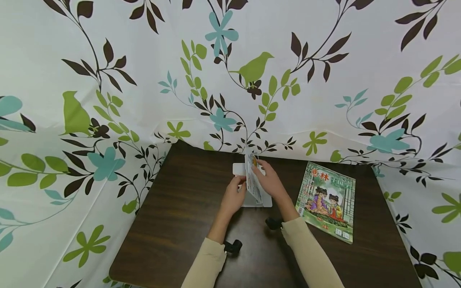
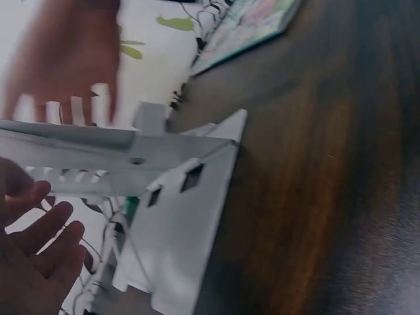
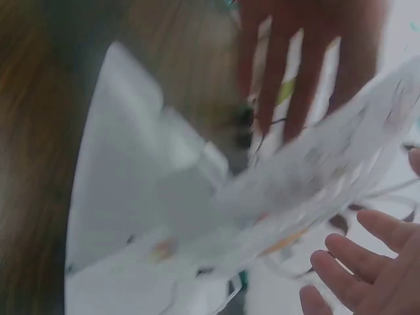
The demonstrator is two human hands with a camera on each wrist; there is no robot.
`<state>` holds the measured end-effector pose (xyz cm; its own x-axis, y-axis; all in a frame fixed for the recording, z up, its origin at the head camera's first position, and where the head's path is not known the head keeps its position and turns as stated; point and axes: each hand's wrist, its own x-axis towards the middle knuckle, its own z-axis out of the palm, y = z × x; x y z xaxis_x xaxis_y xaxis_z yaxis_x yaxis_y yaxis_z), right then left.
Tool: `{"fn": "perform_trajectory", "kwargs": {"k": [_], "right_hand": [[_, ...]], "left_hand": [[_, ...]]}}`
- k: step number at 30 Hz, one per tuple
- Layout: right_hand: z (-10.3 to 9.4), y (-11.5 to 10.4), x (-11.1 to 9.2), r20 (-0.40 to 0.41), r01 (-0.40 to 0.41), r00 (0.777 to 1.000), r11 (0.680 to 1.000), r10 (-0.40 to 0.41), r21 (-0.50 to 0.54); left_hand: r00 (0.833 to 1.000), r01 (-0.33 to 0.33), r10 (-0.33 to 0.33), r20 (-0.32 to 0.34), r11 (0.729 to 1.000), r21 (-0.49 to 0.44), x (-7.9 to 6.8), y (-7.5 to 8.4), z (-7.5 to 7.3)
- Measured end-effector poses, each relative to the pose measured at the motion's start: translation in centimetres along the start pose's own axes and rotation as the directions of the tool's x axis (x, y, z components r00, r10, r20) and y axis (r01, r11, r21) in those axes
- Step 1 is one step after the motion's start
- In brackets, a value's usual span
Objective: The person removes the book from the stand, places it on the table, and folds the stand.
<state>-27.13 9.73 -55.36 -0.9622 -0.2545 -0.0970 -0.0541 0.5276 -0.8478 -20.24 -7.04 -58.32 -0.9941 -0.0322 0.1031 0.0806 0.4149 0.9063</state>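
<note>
A white stand [image 2: 180, 223] with a flat slotted base and a raised panel stands toward the back of the table. In the head view its thin upright panel [image 1: 253, 186] shows edge-on between the two hands. My left hand [image 1: 234, 196] is at the panel's left side; its fingers [image 2: 56, 246] spread loosely below the panel in the left wrist view. My right hand [image 1: 268, 178] is at the upper right of the panel, its fingers [image 3: 354, 259] apart and relaxed. Faint coloured prints mark the panel's face, blurred in the right wrist view.
A magazine [image 1: 325, 202] with a green illustrated cover lies flat on the dark wooden table [image 1: 173, 224], right of the stand. Behind the table hangs a white cloth [image 1: 144, 100] patterned with leaves and birds. Black wrist cameras [image 1: 234, 247] sit near both cuffs.
</note>
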Motion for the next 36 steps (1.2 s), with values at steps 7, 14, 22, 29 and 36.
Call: {"fn": "perform_trajectory", "kwargs": {"k": [7,14,22,29,36], "right_hand": [[0.7,-2.8,-1.3,0.105,0.081,0.991,0.994,-0.088,0.071],[0.8,-3.4,-1.5,0.151,0.110,0.981,0.992,-0.119,0.069],[1.0,-2.9,-1.5,0.147,0.076,0.986,0.995,-0.083,0.057],[1.4,-2.8,-1.7,0.133,0.060,0.989,0.997,-0.065,0.047],[1.6,-3.1,-1.9,0.109,0.074,0.991,0.995,-0.081,0.069]], "left_hand": [[0.986,-0.087,0.078,0.149,0.995,0.056,0.4,-5.3,2.2],[0.986,-0.014,-0.001,0.168,0.996,0.089,1.4,-8.5,4.9],[0.987,-0.111,0.104,0.121,0.992,0.052,1.6,-6.5,4.1],[0.991,-0.097,0.117,-0.066,0.965,0.244,3.1,-8.8,5.6],[0.958,-0.191,0.246,-0.146,0.930,0.315,3.6,-7.9,5.0]]}}
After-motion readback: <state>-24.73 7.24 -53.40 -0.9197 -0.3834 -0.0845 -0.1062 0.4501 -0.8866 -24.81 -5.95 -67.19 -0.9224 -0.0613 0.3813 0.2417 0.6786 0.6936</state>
